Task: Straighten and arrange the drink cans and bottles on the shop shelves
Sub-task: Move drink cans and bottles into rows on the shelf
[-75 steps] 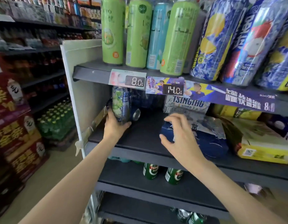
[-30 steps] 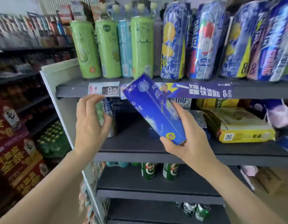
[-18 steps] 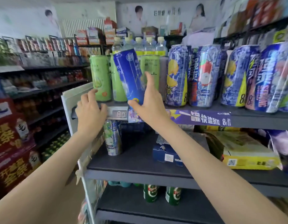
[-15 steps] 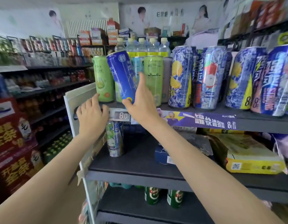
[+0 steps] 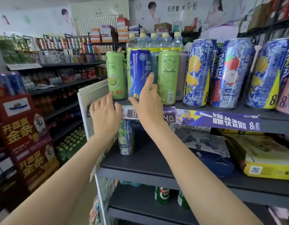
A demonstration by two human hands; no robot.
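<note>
A tall dark-blue can (image 5: 139, 73) stands upright at the front of the upper shelf (image 5: 229, 111), between two slim green cans (image 5: 116, 75) (image 5: 168, 77). My right hand (image 5: 147, 103) holds its lower part, thumb on the left of the base and index finger stretched up its right side. My left hand (image 5: 105, 112) rests on the shelf's front edge at the left end, a fingertip touching the base of the left green can. One green-and-blue can (image 5: 126, 137) stands alone on the shelf below.
Wide blue fruit-print cans (image 5: 200, 73) fill the upper shelf to the right, with clear bottles (image 5: 153, 41) behind. Beer cartons and a yellow pack (image 5: 260, 158) lie on the middle shelf. Green beer cans (image 5: 161, 194) stand lower down. An aisle and red cartons (image 5: 25, 137) lie left.
My right hand lifted the blue can off the middle shelf, tilted, and set it upright on the upper shelf. My left hand left the lower can and rose to the upper shelf edge.
</note>
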